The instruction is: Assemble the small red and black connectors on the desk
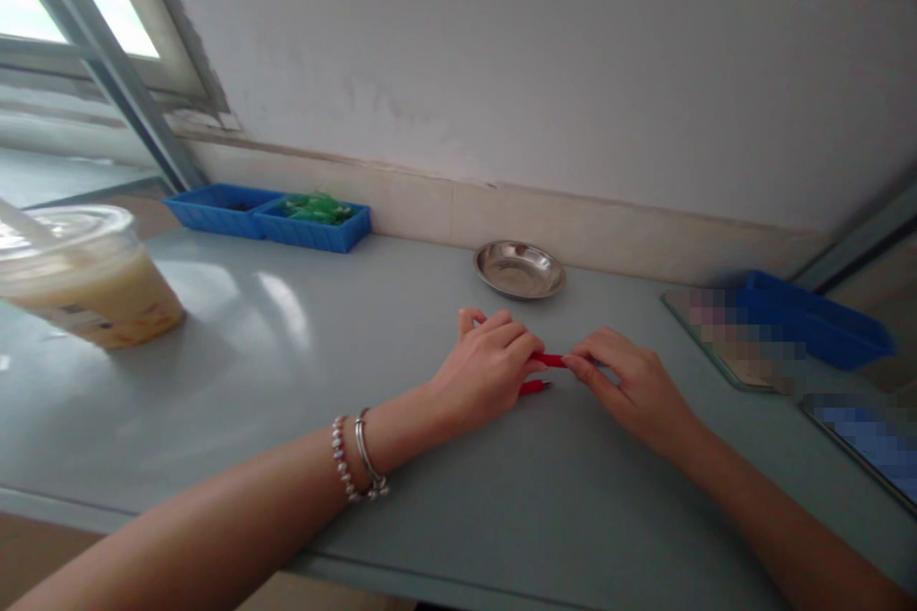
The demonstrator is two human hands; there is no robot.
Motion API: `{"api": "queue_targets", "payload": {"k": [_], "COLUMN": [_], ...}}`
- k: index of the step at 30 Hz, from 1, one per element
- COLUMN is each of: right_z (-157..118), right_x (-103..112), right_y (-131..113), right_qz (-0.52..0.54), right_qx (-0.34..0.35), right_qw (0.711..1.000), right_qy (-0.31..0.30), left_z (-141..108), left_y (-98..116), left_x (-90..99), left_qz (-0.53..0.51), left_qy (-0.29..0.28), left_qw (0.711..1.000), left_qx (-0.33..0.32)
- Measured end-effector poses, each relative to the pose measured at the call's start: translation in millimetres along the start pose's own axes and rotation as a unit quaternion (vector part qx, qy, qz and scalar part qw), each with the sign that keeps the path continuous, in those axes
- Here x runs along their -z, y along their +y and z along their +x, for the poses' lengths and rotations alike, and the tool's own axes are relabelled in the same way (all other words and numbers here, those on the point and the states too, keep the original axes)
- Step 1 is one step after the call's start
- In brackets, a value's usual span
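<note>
Between my two hands, above the grey table, is a red pen (550,360). My left hand (491,365) is closed round one end, while the thumb and fingers of my right hand (625,384) pinch the other end. Just below it a second red pen (531,389) pokes out from beneath my left hand, its dark tip pointing right. Whether my left hand grips this second pen or it lies on the table, I cannot tell. A round steel dish (520,269) stands behind my hands, close to the wall.
At the back left stand two joined blue trays (315,227), one with green pieces. A plastic cup of drink (93,282) with a straw is at far left. On the right are two phones (723,344) (863,449) and another blue tray (817,320). The table (272,391) meets the wall behind.
</note>
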State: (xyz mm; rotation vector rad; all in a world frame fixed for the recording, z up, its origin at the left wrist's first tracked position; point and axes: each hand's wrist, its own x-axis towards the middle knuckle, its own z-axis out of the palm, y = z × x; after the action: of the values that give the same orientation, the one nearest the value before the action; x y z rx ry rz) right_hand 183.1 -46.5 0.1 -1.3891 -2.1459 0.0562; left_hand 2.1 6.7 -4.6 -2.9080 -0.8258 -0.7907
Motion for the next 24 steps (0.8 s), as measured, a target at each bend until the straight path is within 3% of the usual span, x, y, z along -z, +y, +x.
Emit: {"api": "queue_targets", "payload": {"k": [14, 24], "right_z": [-1.4, -2.1], "right_x": [0.4, -0.8], "right_y": [2.8, 4.9], "right_qz": [-0.044, -0.019], "right_qx": [0.004, 0.016], "right_qw": [0.998, 1.000], "right_qy": [-0.036, 0.006], "left_z": [0.3, 0.8], "left_y": [0.6, 0.6], "left_x": [-0.1, 0.5], "left_qz": [0.000, 0.007], "left_qy": [0.013, 0.006], "left_qw": [1.000, 1.000], "left_qx": [-0.004, 0.005]}}
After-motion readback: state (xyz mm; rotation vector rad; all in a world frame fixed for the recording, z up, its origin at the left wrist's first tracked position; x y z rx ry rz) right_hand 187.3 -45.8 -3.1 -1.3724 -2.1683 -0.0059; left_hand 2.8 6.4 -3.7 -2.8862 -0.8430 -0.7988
